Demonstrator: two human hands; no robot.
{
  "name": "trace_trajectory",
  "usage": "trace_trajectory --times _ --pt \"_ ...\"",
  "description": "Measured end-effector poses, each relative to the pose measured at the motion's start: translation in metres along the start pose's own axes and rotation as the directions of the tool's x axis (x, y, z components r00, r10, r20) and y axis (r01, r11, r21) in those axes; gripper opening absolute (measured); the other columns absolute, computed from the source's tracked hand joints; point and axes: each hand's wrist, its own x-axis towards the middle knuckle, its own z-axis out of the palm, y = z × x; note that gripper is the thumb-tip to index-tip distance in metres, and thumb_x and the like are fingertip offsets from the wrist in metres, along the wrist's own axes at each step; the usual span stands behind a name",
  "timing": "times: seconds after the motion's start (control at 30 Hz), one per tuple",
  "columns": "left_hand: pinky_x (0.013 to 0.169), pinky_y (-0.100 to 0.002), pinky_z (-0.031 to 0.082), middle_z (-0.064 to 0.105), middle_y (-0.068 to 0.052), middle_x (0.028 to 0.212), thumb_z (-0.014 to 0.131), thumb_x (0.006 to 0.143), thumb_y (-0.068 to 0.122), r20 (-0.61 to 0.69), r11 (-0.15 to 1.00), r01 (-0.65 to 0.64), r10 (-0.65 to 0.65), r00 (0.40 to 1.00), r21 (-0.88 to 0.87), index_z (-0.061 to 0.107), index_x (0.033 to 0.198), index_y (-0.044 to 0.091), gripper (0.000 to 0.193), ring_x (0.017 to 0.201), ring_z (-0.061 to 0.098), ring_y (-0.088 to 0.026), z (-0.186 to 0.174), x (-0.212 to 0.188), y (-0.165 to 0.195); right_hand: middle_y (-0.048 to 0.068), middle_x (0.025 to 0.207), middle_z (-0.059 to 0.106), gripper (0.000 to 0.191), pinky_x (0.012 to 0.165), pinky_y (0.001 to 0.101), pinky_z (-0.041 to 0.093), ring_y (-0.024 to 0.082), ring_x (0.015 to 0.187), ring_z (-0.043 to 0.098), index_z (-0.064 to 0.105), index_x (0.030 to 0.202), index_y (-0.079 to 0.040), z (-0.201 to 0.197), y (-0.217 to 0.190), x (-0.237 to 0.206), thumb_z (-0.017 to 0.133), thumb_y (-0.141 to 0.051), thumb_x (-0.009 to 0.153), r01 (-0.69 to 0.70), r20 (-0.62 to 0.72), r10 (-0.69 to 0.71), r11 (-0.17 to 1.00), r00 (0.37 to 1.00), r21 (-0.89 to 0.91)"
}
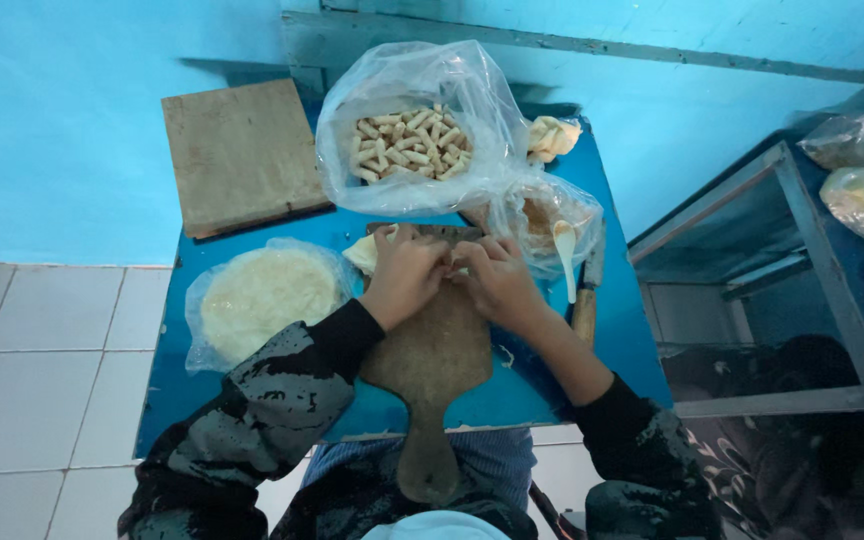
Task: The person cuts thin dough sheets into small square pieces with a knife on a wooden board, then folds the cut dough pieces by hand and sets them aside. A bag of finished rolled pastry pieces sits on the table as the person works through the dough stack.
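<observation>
My left hand (404, 274) and my right hand (495, 280) meet fingertip to fingertip over the far end of a wooden paddle-shaped board (432, 362). Between the fingers they pinch a pale piece of wrapper or dough, mostly hidden; a pale edge (362, 254) shows left of my left hand. A clear bag (407, 120) holding several small rolled pieces stands just beyond the hands. A stack of round pale wrappers (262, 296) in plastic lies to the left.
A blue table (612, 340) carries everything. A square wooden board (240, 152) lies at the back left. A smaller bag with a white spoon (562, 250) sits right of the hands, a knife handle (584, 310) beside it. A metal-framed glass case (782, 290) stands right.
</observation>
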Motion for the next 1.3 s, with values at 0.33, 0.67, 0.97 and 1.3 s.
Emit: trace_trajectory --times 0.33,0.67,0.97,1.3 --pt "0.097 -0.063 0.031 0.064 -0.005 0.107 0.074 0.08 0.019 -0.104 0.997 -0.061 0.064 0.993 0.038 0.071 0.086 0.013 0.01 0.11 0.053 -0.032 -0.011 -0.004 0.002 0.005 0.107 0.066 0.038 0.094 0.0469 0.042 0.03 0.1 0.061 0.055 0.118 -0.007 0.005 -0.01 0.003 0.075 -0.002 0.086 -0.016 -0.004 0.016 1.0 1.0 -0.022" --pt "0.1 -0.065 0.03 0.06 -0.008 0.115 0.074 0.082 0.019 -0.129 0.994 -0.093 0.1 0.987 0.061 0.073 0.096 0.012 0.015 0.113 0.052 -0.033 -0.01 -0.007 0.0 0.007 0.104 0.066 0.041 0.091 0.0476 0.043 0.032 0.102 0.062 0.055 0.122 -0.006 0.007 -0.013 0.007 0.074 -0.001 0.086 -0.069 -0.022 0.068 0.997 0.997 -0.027" --pt "0.102 -0.061 0.032 0.06 -0.006 0.113 0.072 0.082 0.012 -0.107 0.994 -0.077 0.085 0.991 0.074 0.073 0.09 0.015 0.009 0.114 0.053 -0.03 -0.01 -0.005 0.0 0.008 0.114 0.068 0.034 0.092 0.0461 0.043 0.03 0.103 0.063 0.056 0.118 -0.01 0.008 -0.019 0.0 0.072 -0.003 0.089 -0.028 -0.092 0.016 0.991 0.996 -0.134" --pt "0.093 -0.05 0.035 0.062 -0.007 0.111 0.068 0.088 0.009 -0.25 1.0 -0.008 0.003 0.968 -0.019 0.07 0.111 0.011 0.023 0.112 0.055 -0.03 -0.019 -0.009 0.0 0.007 0.117 0.069 0.051 0.093 0.053 0.039 0.029 0.103 0.061 0.053 0.139 -0.005 0.012 -0.016 0.012 0.067 -0.01 0.09 -0.032 -0.003 0.033 0.963 0.999 -0.266"
